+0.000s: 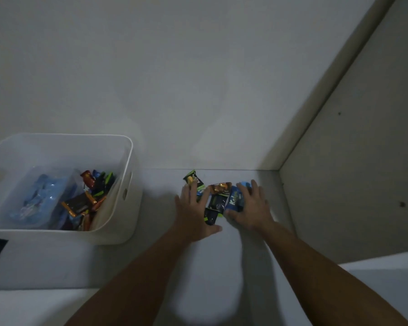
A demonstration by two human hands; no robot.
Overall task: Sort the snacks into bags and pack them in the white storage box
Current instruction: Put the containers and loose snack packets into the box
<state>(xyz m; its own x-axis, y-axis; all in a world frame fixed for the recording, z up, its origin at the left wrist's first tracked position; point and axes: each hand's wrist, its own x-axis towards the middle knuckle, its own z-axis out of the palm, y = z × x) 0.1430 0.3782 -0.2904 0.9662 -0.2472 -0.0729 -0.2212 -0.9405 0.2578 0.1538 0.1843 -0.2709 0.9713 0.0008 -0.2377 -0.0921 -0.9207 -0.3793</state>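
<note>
Both hands spread flat, left hand [193,209] and right hand [250,206] flanking snacks [216,200] on tabletop [222,267], touching them, grips wide. Box [118,212] left, holding bagged snacks; wall [198,78] just behind.

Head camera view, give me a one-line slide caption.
Both hands, left and right, gather loose snack packets on the white surface beside the partly filled white storage box.
</note>
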